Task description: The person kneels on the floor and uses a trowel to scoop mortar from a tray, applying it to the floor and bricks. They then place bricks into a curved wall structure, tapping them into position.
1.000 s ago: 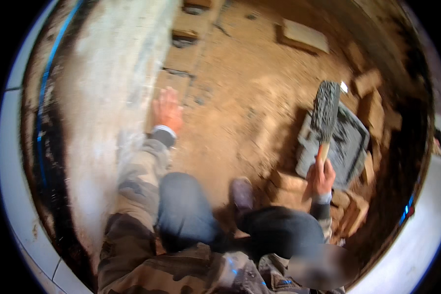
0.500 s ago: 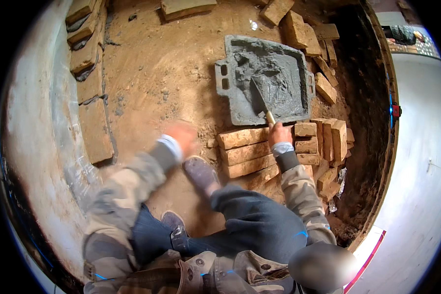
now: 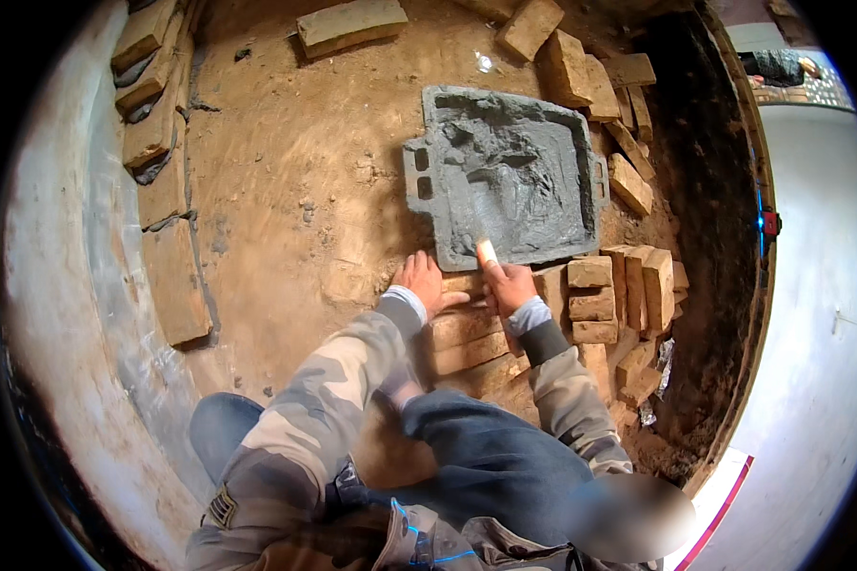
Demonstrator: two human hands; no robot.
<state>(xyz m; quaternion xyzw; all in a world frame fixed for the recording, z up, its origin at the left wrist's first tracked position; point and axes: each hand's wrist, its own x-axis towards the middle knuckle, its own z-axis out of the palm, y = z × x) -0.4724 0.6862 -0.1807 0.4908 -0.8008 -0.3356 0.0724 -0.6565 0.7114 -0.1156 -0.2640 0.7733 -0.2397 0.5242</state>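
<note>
My right hand (image 3: 508, 284) grips the wooden handle of a trowel (image 3: 487, 253); its blade is blurred or buried in grey mortar at the near side of a grey two-handled tray (image 3: 419, 152). Just below that tray's left corner, my left hand (image 3: 428, 281) has its fingers over a tan brick (image 3: 462, 284), with the thumb stretched along it. More bricks lie stacked under both hands (image 3: 468, 352) and upright to their right (image 3: 657, 290).
Bricks with mortar in their joints (image 3: 173, 281) run along a pale wall (image 3: 71, 314) on the left. Loose bricks (image 3: 350, 29) lie behind and right of the tray. A dark trench edge (image 3: 695, 190), a red device (image 3: 772, 222) and a white surface (image 3: 809, 285) are on the right.
My left hand has moved right from beside the wall onto the stacked bricks. The mortar-covered trowel has gone down into the tray. The view has swung toward the tray.
</note>
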